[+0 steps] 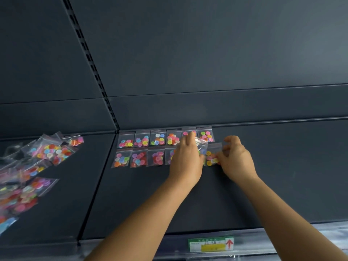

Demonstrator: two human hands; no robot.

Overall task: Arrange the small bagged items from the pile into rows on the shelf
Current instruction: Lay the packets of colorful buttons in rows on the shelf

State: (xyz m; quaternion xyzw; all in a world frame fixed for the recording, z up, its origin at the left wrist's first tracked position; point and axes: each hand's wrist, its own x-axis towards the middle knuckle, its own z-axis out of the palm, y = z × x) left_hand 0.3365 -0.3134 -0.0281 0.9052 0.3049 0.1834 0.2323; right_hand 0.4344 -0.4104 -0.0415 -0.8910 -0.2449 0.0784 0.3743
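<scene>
On the shelf point(188, 194), six bags point(157, 137) behind, both hands' grip pinching front-row bags: left hand point(185, 159), right hand point(236, 157).

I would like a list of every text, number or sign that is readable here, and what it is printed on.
Shelf-edge label: green and white with a yellow patch; its printed characters are too blurred to read.
The same label, right end: a red arrow pointing up, the only clear sign.
Button bags: no print visible.
</scene>
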